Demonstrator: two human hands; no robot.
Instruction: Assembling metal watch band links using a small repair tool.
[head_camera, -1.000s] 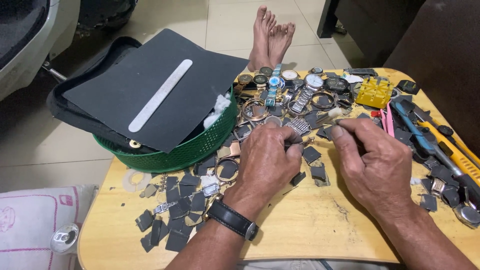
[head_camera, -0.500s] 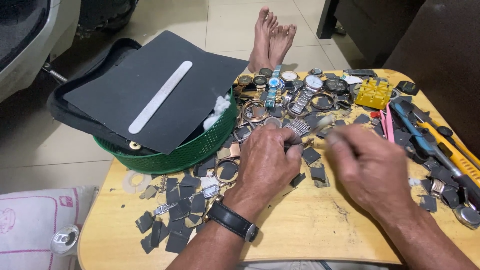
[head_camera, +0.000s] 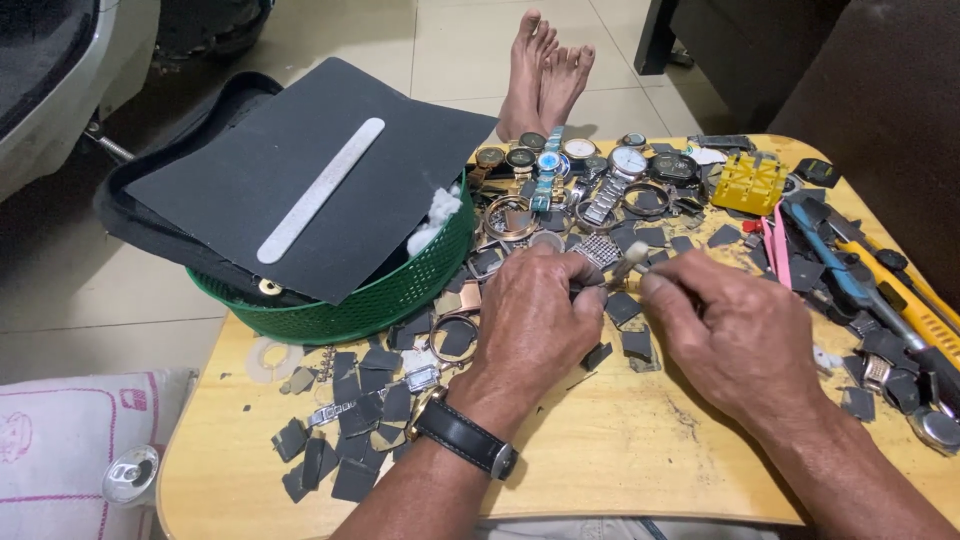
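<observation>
My left hand (head_camera: 535, 320), with a black wristwatch (head_camera: 465, 440) on its wrist, rests on the wooden table (head_camera: 620, 460). Its fingers are curled shut on a small dark piece that they mostly hide. My right hand (head_camera: 745, 340) lies just to the right and pinches a thin pale-tipped stick (head_camera: 632, 256). The stick's tip is at the left fingertips. Small dark sandpaper scraps (head_camera: 628, 325) lie under and between the two hands.
A green basket (head_camera: 390, 295) at the left holds a black sheet (head_camera: 300, 170) with a long pale file strip and some cotton. Several watches (head_camera: 590, 160) line the far edge. A yellow holder (head_camera: 750, 182) and hand tools (head_camera: 850, 285) crowd the right. Bare feet (head_camera: 545, 75) rest on the floor beyond.
My right hand has made a short, quick movement with the stick beside the left fingertips, blurring in between. The left hand has stayed put.
</observation>
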